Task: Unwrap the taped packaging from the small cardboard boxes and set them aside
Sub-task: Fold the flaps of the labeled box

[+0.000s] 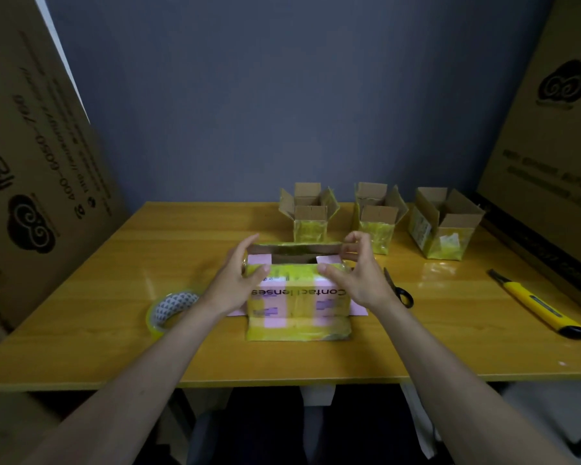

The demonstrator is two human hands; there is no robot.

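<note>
A: Item in hand?
B: Taped pink box (pixel 299 297), counter centre near the front edge. Left hand (pixel 237 280) and right hand (pixel 359 276) grip its top corners, parting the flaps.

A: Set aside?
B: Three opened boxes (pixel 378 216), back edge.

A: Next?
B: Likely peeling remaining tape; scissors (pixel 398 288) just right, knife (pixel 539 303) near the right edge, tape roll (pixel 170 312) left.
</note>
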